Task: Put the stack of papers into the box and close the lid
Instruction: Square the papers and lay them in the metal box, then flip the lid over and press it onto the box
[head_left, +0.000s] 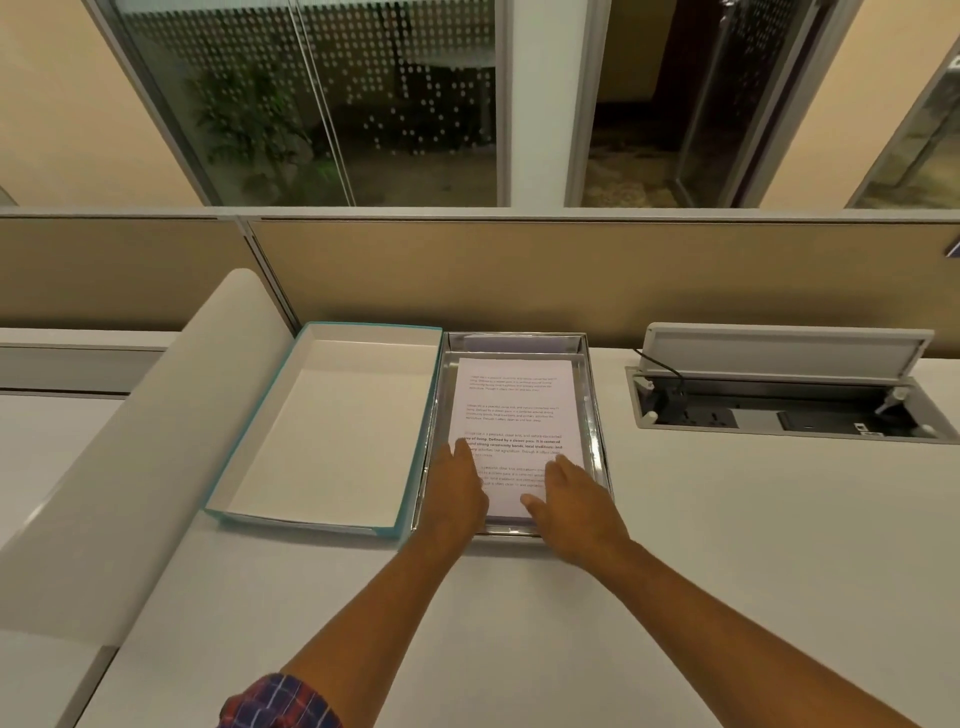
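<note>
You are resting both hands on the white stack of printed papers, which is lying flat inside the shallow silvery rectangular box on the pale grey surface. Your left hand is pressing on the near left part of the top sheet, fingers together and flat; your right hand is lying over the near right corner, fingers loosely spread and clamped on nothing.

The stack is looking light but floppy as a block: loose sheets that are likely sliding over one another and fanning out if you are pushing only from one side. I would judge the long edges the place to take hold, with a palm flat on top to square it. The box walls are looking thin and glossy (probably slick under your fingertips), so handle them by the rim.

The teal-edged white cardboard lid is lying upside down just beside the box on its left, touching or nearly touching it; it should be stiff and light, best lifted by its two long sides.

Counting: one stack, one box, one lid, two hands. A recessed socket bay with its flap raised is sitting to the right, well apart.
</note>
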